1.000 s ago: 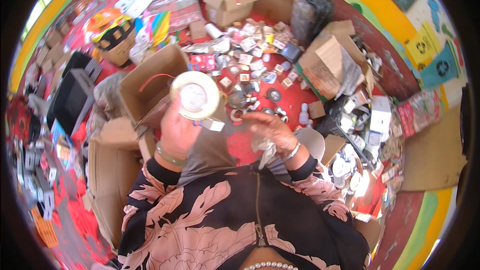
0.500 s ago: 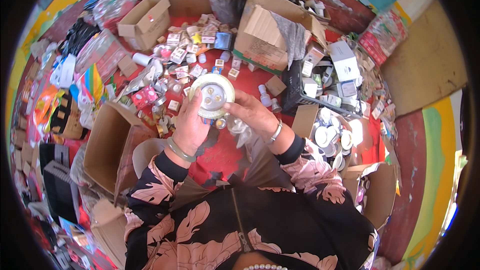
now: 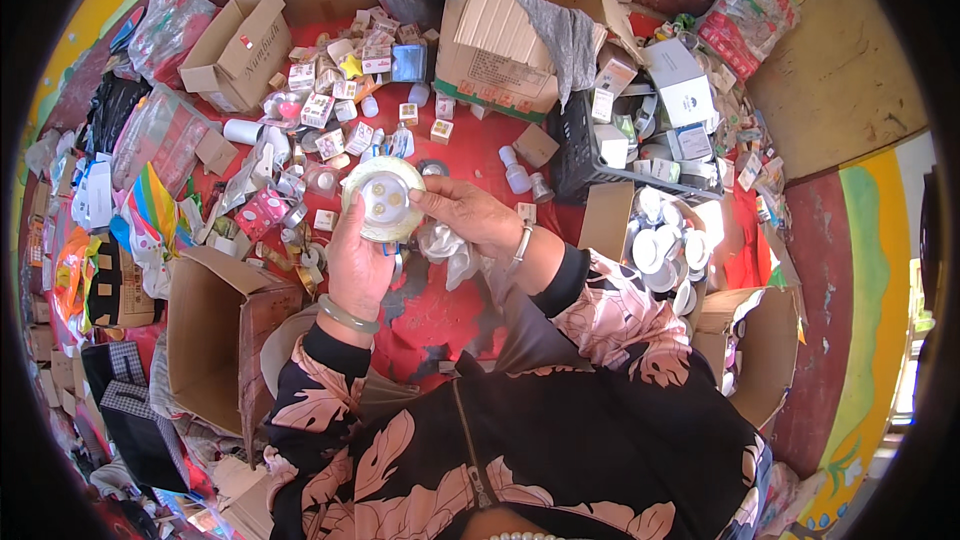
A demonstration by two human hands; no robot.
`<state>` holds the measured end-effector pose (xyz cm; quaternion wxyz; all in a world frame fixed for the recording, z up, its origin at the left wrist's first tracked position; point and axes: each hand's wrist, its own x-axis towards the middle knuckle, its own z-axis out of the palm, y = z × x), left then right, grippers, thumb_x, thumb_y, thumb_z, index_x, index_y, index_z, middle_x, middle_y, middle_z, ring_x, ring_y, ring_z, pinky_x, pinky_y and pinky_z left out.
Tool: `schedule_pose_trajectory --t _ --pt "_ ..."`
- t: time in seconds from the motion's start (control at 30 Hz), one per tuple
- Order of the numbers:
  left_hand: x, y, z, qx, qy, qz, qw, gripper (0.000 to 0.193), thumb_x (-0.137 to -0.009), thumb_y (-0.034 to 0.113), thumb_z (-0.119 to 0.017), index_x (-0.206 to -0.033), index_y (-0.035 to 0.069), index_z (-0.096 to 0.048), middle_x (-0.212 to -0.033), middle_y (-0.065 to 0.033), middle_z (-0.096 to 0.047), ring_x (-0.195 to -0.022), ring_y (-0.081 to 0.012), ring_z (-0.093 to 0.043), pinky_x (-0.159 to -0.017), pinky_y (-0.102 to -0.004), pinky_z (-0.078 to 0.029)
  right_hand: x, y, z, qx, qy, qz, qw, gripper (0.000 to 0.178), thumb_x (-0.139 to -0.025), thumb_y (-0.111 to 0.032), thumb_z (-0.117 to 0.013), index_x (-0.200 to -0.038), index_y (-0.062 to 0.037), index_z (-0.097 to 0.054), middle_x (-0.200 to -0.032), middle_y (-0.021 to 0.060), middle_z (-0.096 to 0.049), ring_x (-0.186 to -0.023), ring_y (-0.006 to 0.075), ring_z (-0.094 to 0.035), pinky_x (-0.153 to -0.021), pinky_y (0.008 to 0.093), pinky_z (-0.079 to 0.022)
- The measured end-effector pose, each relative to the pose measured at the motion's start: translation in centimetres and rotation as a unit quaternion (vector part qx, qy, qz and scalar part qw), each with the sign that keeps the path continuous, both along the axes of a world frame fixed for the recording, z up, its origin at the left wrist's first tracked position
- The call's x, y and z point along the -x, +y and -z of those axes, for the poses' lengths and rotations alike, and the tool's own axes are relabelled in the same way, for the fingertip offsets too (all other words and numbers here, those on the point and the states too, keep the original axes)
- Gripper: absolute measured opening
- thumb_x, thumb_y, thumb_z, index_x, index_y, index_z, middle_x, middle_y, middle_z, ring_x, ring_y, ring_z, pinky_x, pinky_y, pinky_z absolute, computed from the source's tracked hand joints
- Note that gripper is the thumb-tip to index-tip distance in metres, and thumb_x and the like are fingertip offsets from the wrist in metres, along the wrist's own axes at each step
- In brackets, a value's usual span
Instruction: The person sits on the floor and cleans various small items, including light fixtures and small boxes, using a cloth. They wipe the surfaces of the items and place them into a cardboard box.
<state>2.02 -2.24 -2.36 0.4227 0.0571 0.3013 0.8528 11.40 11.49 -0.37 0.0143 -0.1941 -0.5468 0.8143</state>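
A round recessed downlight (image 3: 384,206) with a pale rim, three LED spots and blue clips at its edge is held up in front of me. My left hand (image 3: 358,265) grips its lower left side, the thumb over the rim. From the right, my right hand (image 3: 475,212) pinches the rim between thumb and fingers. Crumpled clear plastic (image 3: 447,255) shows just below my right hand; whether that hand holds it I cannot tell. On the red floor beyond lie small boxes (image 3: 318,111) and a white bulb-like piece (image 3: 515,172).
An open carton (image 3: 215,325) stands at my left. At my right are a black crate (image 3: 590,180) of boxed items and a carton of white round lamps (image 3: 655,250). A large torn carton (image 3: 500,65) stands at the back. Bags and clutter line the left side.
Both hands and the downlight have moved left in the view, and the downlight's face is tilted slightly differently. The whole view has shifted somewhat. The grip stays on the rim.
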Motion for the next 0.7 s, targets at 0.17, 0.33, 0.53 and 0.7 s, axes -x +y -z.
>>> schedule_pose_trajectory --t 0.17,0.33,0.53,0.7 --pt "0.6 -0.7 -0.1 0.001 -0.01 -0.014 1.0 0.04 -0.093 0.027 -0.045 -0.125 0.004 -0.043 -0.122 -0.0097 -0.052 -0.113 -0.0214 -0.049 -0.097 -0.037 -0.038 1.0 -0.5 0.0 0.008 -0.024 0.005 1.0 0.036 -0.089 -0.028 -0.056 -0.108 0.0032 -0.056 -0.091 0.0046 -0.06 -0.08 0.009 -0.053 -0.07 0.0234 -0.045" --pt "0.3 -0.2 -0.2 -0.017 0.006 -0.014 1.0 0.045 -0.095 0.034 -0.039 -0.126 0.001 -0.04 -0.124 -0.0102 -0.049 -0.115 -0.022 -0.046 -0.1 -0.0383 -0.034 0.7 0.0 0.1 0.0 -0.049 0.023 0.999 0.036 -0.09 -0.026 -0.055 -0.11 0.0031 -0.055 -0.092 0.0046 -0.06 -0.08 0.0099 -0.054 -0.072 0.0241 -0.045" --pt "-0.2 0.2 -1.0 -0.022 0.054 0.019 0.998 0.048 -0.096 0.038 -0.035 -0.125 0.001 -0.041 -0.124 -0.0101 -0.048 -0.114 -0.0211 -0.047 -0.098 -0.0367 -0.036 -0.1 0.9 -0.2 0.025 -0.047 0.012 0.999 0.035 -0.091 -0.028 -0.052 -0.109 0.0015 -0.054 -0.08 0.0048 -0.06 -0.062 0.0108 -0.058 -0.053 0.0251 -0.049" --pt "-0.8 0.1 -0.6 0.051 0.072 0.026 0.996 0.042 -0.095 0.031 -0.043 -0.121 -0.002 -0.044 -0.118 -0.0125 -0.052 -0.11 -0.0195 -0.051 -0.094 -0.0337 -0.041 -0.2 1.5 -0.1 -0.056 -0.076 -0.037 0.995 0.03 -0.087 -0.022 -0.058 -0.104 0.0028 -0.06 -0.083 0.0034 -0.062 -0.072 0.0088 -0.055 -0.063 0.0251 -0.046"
